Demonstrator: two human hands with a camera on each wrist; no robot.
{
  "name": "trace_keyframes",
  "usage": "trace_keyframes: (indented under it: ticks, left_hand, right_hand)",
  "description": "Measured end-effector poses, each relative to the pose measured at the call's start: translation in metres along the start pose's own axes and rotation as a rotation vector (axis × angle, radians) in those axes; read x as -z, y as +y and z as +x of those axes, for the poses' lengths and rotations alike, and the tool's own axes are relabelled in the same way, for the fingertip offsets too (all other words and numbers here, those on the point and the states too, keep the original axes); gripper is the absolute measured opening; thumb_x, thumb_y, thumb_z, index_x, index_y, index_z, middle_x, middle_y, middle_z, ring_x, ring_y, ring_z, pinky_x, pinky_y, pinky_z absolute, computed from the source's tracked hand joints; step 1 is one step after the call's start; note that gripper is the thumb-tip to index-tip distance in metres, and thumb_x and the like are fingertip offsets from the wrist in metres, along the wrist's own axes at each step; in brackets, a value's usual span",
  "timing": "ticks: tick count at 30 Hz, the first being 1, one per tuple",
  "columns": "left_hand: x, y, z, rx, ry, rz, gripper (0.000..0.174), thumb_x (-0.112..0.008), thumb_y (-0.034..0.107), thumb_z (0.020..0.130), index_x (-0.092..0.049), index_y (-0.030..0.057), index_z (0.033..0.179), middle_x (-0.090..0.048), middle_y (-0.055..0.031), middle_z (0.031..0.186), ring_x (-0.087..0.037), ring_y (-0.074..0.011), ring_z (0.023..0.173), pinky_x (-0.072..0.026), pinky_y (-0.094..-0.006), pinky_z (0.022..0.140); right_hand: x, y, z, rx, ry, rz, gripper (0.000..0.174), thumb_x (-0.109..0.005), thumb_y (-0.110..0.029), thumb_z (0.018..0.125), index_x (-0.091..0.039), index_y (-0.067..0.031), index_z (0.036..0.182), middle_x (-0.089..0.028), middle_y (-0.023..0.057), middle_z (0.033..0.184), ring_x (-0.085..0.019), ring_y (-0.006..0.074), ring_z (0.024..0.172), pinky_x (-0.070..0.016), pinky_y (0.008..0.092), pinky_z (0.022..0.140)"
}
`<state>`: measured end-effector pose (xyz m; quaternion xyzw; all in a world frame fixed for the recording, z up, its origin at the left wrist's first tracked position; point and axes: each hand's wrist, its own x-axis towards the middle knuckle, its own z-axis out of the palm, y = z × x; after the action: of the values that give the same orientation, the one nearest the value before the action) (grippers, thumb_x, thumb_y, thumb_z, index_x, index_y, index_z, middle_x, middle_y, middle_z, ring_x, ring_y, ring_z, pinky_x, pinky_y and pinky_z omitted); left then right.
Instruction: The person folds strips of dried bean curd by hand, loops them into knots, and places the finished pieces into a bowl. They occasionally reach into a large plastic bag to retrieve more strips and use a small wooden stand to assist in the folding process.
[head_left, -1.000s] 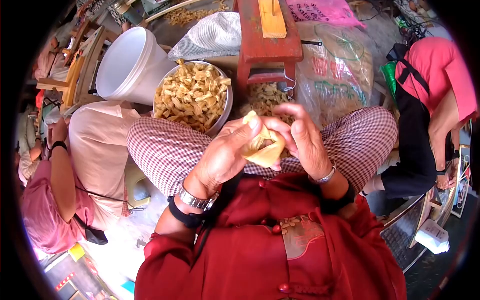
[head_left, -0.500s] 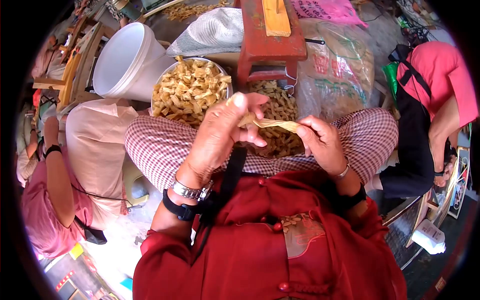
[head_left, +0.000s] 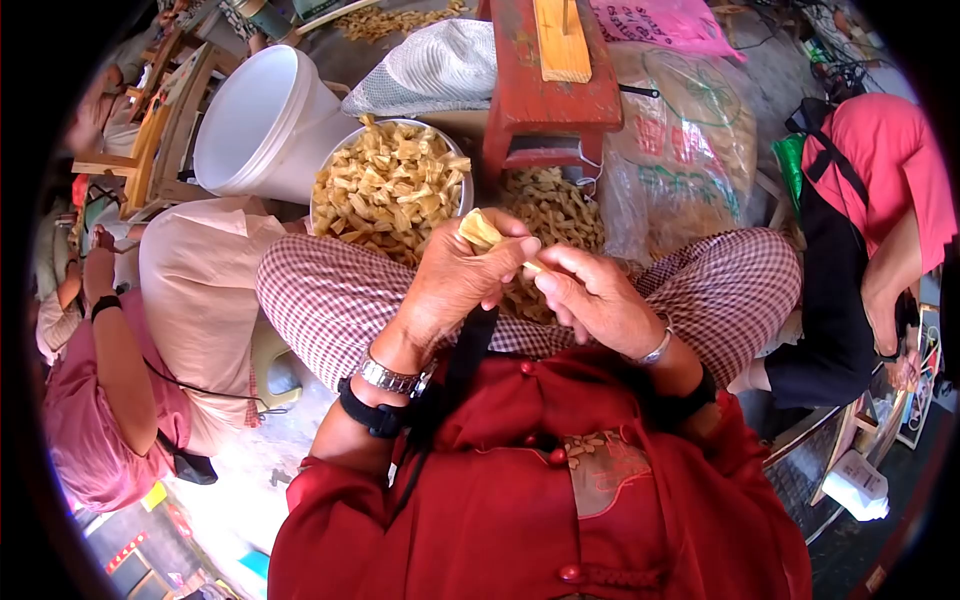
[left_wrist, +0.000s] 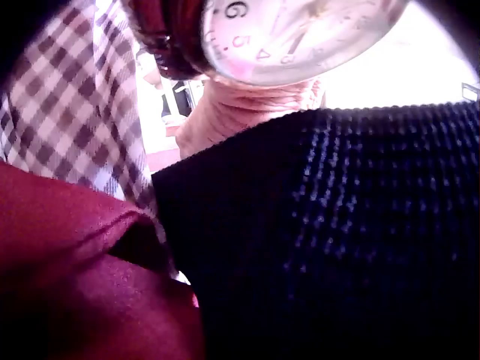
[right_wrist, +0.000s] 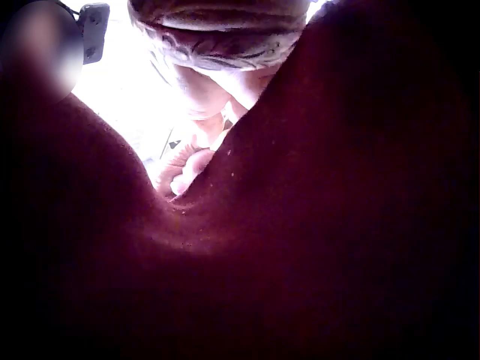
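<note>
Currently, at the left edge of the frame, a person in a pink top [head_left: 110, 420] is partly cut off. A wooden stand [head_left: 150, 145] is seen upper left, and beside it a white bucket [head_left: 320, 135] is placed, mouth visible. Just right of that, a bowl [head_left: 467, 190] is heaped with folded yellowish pieces [head_left: 390, 180]; above it in the frame, a mesh sack [head_left: 430, 65] is laid.

Mid-frame, a yellow strip [head_left: 480, 230] is held between both hands, over checked trousers [head_left: 335, 300]. It is gripped by the left hand [head_left: 450, 275], fingers curled, thumb pressed along it, a wider fold left poking out above. A silver watch [head_left: 390, 375] is worn on that wrist. The strip's thin end is pinched by the right hand [head_left: 600, 297], between thumb and forefinger. Hands kept close; whether fingertips touch cannot be told.

More pieces are piled in a loose heap [head_left: 555, 205] below a red stool [head_left: 555, 95], on which a wood block [head_left: 562, 45] is set at top centre. Upper right of centre, a pink sack [head_left: 660, 22] and a clear plastic bag [head_left: 680, 150] are seen. At the right edge, a second person [head_left: 880, 150] is cut off; lower right, a white container [head_left: 858, 485]. Both wrist views are mostly blocked by dark cloth.
</note>
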<state>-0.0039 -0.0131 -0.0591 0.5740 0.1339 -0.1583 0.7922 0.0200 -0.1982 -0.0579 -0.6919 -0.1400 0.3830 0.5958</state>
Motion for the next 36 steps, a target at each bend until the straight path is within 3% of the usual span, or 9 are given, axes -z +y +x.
trace_keyframes:
  ticks: [5, 11, 19, 24, 27, 28, 32, 35, 36]
  left_hand:
    - [0.014, 0.016, 0.001, -0.098, 0.016, -0.283, 0.007, -0.062, 0.006, 0.086, -0.056, 0.0035, 0.089, -0.049, 0.0013, 0.062, -0.039, -0.0029, 0.046, -0.0327, -0.0183, 0.038]
    - [0.001, 0.057, 0.034, -0.276, 0.008, -0.216, 0.002, -0.058, 0.005, 0.087, -0.056, 0.0037, 0.087, -0.050, 0.0014, 0.063, -0.041, -0.0039, 0.047, -0.0343, -0.0185, 0.040]
    - [-0.021, 0.130, 0.125, -0.593, 0.019, 0.070, 0.007, -0.058, 0.010, 0.088, -0.058, 0.0037, 0.084, -0.053, 0.0008, 0.058, -0.045, -0.0055, 0.042, -0.0370, -0.0198, 0.038]
    - [-0.024, 0.140, 0.165, -0.629, 0.154, 0.271, 0.012, -0.059, 0.015, 0.088, -0.059, 0.0050, 0.081, -0.051, 0.0040, 0.061, -0.044, -0.0035, 0.051, -0.0376, -0.0195, 0.045]
    - [-0.009, 0.114, 0.205, -0.597, 0.264, 0.573, 0.013, -0.061, 0.012, 0.083, -0.062, -0.0012, 0.083, -0.063, -0.0035, 0.068, -0.057, -0.0101, 0.054, -0.0474, -0.0269, 0.052]
    - [-0.006, 0.112, 0.205, -0.645, 0.491, 1.044, 0.014, -0.061, 0.011, 0.080, -0.064, -0.0021, 0.084, -0.066, -0.0042, 0.073, -0.059, -0.0103, 0.059, -0.0477, -0.0279, 0.057]
    - [0.000, 0.116, 0.154, -0.384, 0.237, 0.600, 0.019, -0.063, 0.018, 0.085, -0.064, -0.0004, 0.082, -0.057, 0.0002, 0.061, -0.048, -0.0056, 0.052, -0.0408, -0.0233, 0.048]
    - [-0.005, 0.106, 0.099, -0.307, 0.101, 0.688, 0.023, -0.065, 0.024, 0.086, -0.064, 0.0014, 0.085, -0.053, 0.0030, 0.058, -0.042, -0.0029, 0.048, -0.0306, -0.0197, 0.042]
    - [-0.004, 0.094, 0.087, -0.253, 0.098, 0.721, 0.023, -0.065, 0.024, 0.086, -0.065, 0.0008, 0.089, -0.054, 0.0029, 0.059, -0.042, -0.0028, 0.049, -0.0304, -0.0191, 0.042]
  right_hand:
    - [0.018, -0.002, -0.003, 0.161, 0.089, -0.098, 0.028, -0.047, -0.021, 0.093, -0.053, -0.0001, 0.076, -0.051, 0.0066, 0.064, -0.050, 0.0152, 0.059, -0.0407, 0.0282, 0.056]
    - [0.061, -0.040, 0.016, 0.436, 0.248, -0.406, 0.024, -0.049, -0.017, 0.092, -0.053, 0.0009, 0.077, -0.054, 0.0091, 0.065, -0.054, 0.0196, 0.059, -0.0419, 0.0299, 0.057]
    - [0.137, -0.112, 0.080, 0.667, 0.544, -0.771, 0.025, -0.048, -0.024, 0.092, -0.054, -0.0028, 0.079, -0.055, 0.0150, 0.062, -0.056, 0.0343, 0.060, -0.0417, 0.0377, 0.054]
    - [0.162, -0.113, 0.113, 0.630, 0.662, -0.866, 0.022, -0.047, -0.025, 0.091, -0.056, -0.0056, 0.085, -0.059, 0.0173, 0.067, -0.059, 0.0371, 0.065, -0.0435, 0.0451, 0.056]
    - [0.180, -0.066, 0.153, 0.539, 0.678, -1.145, 0.024, -0.046, -0.026, 0.092, -0.053, -0.0061, 0.080, -0.055, 0.0175, 0.068, -0.054, 0.0371, 0.064, -0.0405, 0.0422, 0.057]
    - [0.178, -0.054, 0.153, 0.481, 0.662, -1.194, 0.021, -0.045, -0.025, 0.091, -0.051, -0.0074, 0.080, -0.057, 0.0186, 0.071, -0.055, 0.0391, 0.068, -0.0403, 0.0456, 0.058]
    - [0.149, -0.041, 0.110, 0.506, 0.585, -0.686, 0.021, -0.050, -0.023, 0.092, -0.056, -0.0039, 0.084, -0.051, 0.0083, 0.062, -0.051, 0.0204, 0.057, -0.0390, 0.0334, 0.053]
    - [0.107, -0.049, 0.076, 0.550, 0.520, -0.440, 0.020, -0.052, -0.020, 0.093, -0.058, -0.0031, 0.086, -0.045, 0.0000, 0.063, -0.043, 0.0064, 0.060, -0.0365, 0.0244, 0.054]
    - [0.090, -0.054, 0.065, 0.613, 0.489, -0.403, 0.021, -0.052, -0.021, 0.094, -0.057, -0.0023, 0.086, -0.045, 0.0012, 0.064, -0.044, 0.0077, 0.060, -0.0375, 0.0256, 0.054]
